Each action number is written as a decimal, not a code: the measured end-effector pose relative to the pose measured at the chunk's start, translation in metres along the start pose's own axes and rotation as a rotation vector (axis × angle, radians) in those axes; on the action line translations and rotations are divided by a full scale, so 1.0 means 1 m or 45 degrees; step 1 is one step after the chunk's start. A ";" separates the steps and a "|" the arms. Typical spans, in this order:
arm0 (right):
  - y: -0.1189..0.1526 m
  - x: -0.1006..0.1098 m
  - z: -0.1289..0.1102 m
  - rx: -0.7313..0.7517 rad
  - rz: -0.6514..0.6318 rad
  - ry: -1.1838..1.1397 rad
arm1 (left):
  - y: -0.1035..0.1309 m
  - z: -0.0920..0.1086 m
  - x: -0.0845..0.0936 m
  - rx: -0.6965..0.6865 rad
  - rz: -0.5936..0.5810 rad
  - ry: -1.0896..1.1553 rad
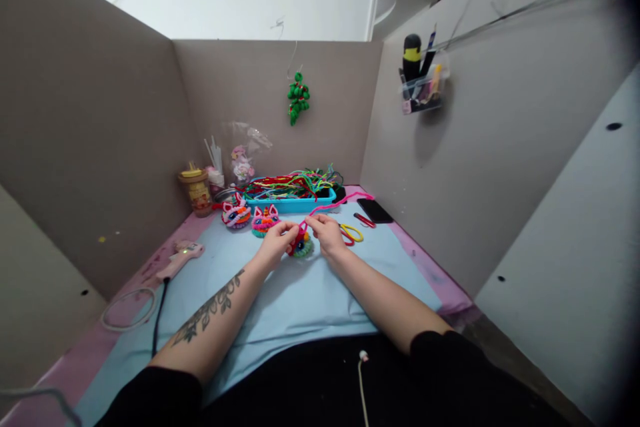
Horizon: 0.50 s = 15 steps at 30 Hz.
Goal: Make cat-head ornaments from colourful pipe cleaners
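Note:
Both hands meet over the middle of the blue cloth. My left hand (281, 240) is closed in a pinch at the top of a colourful pipe-cleaner figure (302, 247) with a dark eye and a green lower edge. My right hand (325, 233) pinches a bright pink pipe cleaner (345, 200), whose long free end runs up and right past the tray. Its near end meets the figure between my fingers, where the join is partly hidden. Two similar figures, one with pink ears (236, 213) and one with a striped horn (265, 220), sit just left of my hands.
Behind is a blue tray (290, 205) of many-coloured pipe cleaners. Yellow-and-red scissors (353, 234), a red-handled tool (365, 220) and a black phone (375, 210) lie to the right. A pink glue gun (181, 260) with its cord lies left, near a lidded cup (196, 193). Grey partitions enclose three sides.

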State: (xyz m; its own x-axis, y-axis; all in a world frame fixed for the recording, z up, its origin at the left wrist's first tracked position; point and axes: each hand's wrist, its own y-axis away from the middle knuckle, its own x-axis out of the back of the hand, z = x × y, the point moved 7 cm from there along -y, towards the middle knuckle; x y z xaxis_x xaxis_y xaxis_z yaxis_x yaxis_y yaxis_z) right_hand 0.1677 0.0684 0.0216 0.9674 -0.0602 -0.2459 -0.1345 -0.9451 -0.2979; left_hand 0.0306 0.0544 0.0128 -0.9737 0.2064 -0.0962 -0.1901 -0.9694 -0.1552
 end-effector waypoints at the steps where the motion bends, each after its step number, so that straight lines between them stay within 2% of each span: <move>1: 0.001 -0.001 0.001 0.001 -0.007 0.003 | -0.001 0.000 0.002 -0.019 0.022 -0.038; 4: 0.002 -0.004 0.004 -0.002 -0.019 0.011 | -0.001 -0.002 0.002 -0.005 0.015 -0.031; 9: 0.004 -0.006 0.006 -0.033 -0.033 -0.021 | 0.001 -0.002 -0.007 0.071 -0.090 0.101; 15: 0.007 -0.013 0.006 -0.050 -0.093 0.017 | 0.003 0.004 -0.003 -0.039 0.032 -0.060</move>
State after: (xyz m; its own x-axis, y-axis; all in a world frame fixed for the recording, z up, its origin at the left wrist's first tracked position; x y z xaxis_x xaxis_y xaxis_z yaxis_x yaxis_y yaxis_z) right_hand 0.1523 0.0643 0.0169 0.9772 0.0054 -0.2124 -0.0553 -0.9588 -0.2785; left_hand 0.0321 0.0509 0.0163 -0.9831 0.1746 -0.0542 -0.1621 -0.9696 -0.1835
